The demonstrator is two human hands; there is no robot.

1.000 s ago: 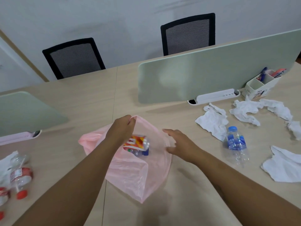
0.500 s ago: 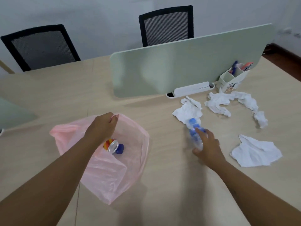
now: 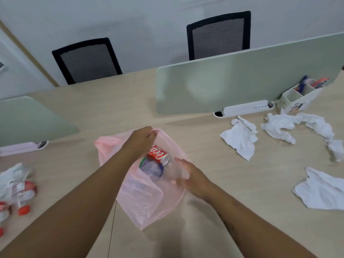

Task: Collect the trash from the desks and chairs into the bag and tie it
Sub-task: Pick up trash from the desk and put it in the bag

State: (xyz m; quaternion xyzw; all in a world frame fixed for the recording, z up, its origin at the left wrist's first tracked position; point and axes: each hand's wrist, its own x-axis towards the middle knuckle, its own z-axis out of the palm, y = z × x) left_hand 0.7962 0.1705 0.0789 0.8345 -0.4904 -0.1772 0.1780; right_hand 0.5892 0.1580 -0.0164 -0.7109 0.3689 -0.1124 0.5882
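Head view: your left hand pinches the bag rim; your right hand, fingers spread, rests at the bag's mouth beside the can.

1 head-worn camera is looking forward and steeply down from close above the surface, facing 2 chairs at the wall.

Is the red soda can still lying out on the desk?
No, the red soda can lies inside the pink bag, whose rim the left hand holds up.
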